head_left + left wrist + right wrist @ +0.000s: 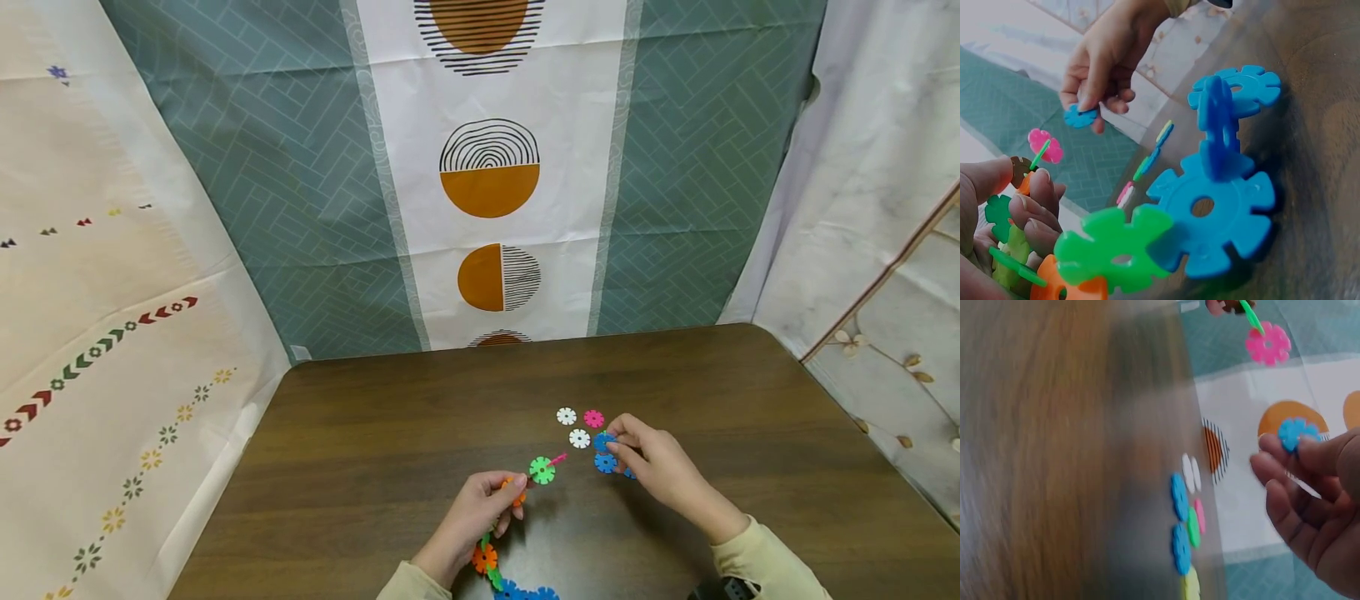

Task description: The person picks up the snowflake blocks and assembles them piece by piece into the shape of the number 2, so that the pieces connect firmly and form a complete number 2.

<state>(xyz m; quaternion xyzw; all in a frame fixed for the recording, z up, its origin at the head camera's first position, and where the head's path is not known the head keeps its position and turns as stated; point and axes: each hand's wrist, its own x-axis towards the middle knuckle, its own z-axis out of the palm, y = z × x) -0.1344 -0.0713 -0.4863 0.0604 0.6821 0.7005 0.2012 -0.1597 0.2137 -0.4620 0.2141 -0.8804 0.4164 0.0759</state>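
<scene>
The left hand's fingers are clamped on a chain of interlocking discs, with a brown disc right at the thumb tip and an orange disc against the fingertips; that is the left hand. Just beyond these fingers, toward the other hand, the chain's free end sticks out in the air: a green disc, then a pink end disc slotted across it. Below the same fingers the chain runs on through more green and orange pieces to the large blue pieces, down by the tabletop and nearer the person. The right hand pinches a single blue disc between thumb and forefinger, held up and apart from the chain, while its other fingers curl loosely. Loose pieces lie near the right fingers: two white discs and a pink loose disc to their left and a little beyond, and blue loose discs just below them. The right wrist view also shows a green loose disc and a yellow disc there. Well beyond both hands hangs a patterned cloth.
</scene>
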